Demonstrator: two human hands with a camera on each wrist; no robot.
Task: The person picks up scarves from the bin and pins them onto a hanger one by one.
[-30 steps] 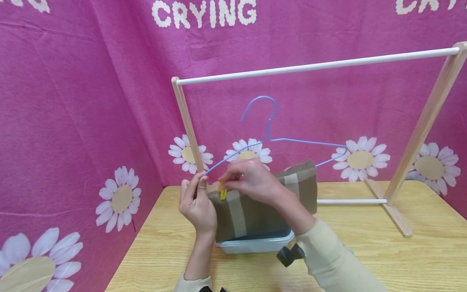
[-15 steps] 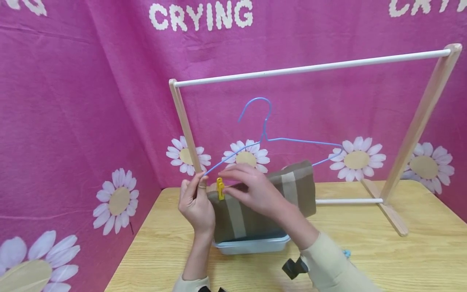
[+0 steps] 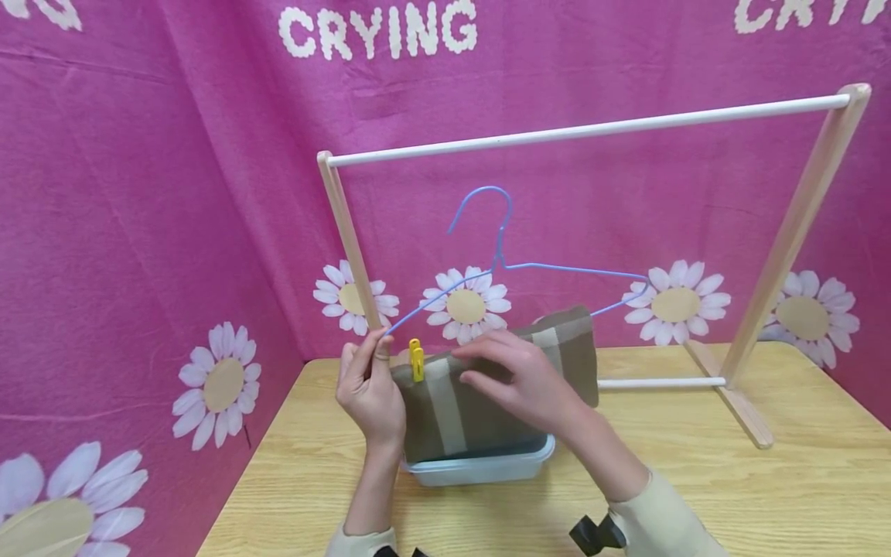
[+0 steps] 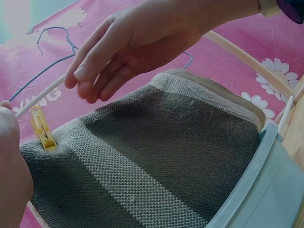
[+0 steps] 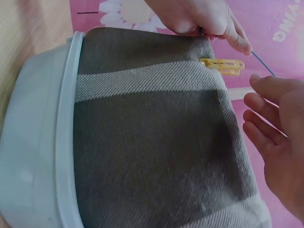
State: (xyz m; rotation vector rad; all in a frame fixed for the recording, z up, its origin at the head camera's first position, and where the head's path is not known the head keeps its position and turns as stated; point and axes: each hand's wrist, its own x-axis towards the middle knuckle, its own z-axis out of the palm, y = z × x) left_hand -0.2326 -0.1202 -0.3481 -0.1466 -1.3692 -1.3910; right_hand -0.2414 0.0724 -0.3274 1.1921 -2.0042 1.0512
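Note:
A blue wire hanger point(image 3: 571, 268) is held upright, its left corner pinched between the thumb and fingers of my left hand point(image 3: 372, 391). Over its lower bar drapes a brown cloth point(image 3: 487, 414) with pale stripes. A yellow clothespin point(image 3: 417, 361) grips the cloth's top edge just right of my left hand; the right wrist view shows this clothespin point(image 5: 223, 65) standing free of both hands. My right hand point(image 3: 525, 379) hovers in front of the cloth, fingers loosely extended and holding nothing. The hanger's bar is mostly hidden under the cloth.
Behind the hanger stands a rack with a white top rail point(image 3: 592, 131) and wooden legs point(image 3: 793, 232). A pale blue plastic tub point(image 3: 480, 470) sits on the wooden table point(image 3: 292, 480) beneath the cloth. Pink fabric with daisies point(image 3: 167, 193) hangs at the back and left.
My right hand has let go of the yellow clothespin and moved right and slightly down. The clothespin stays on the cloth. My left hand keeps its hold on the hanger.

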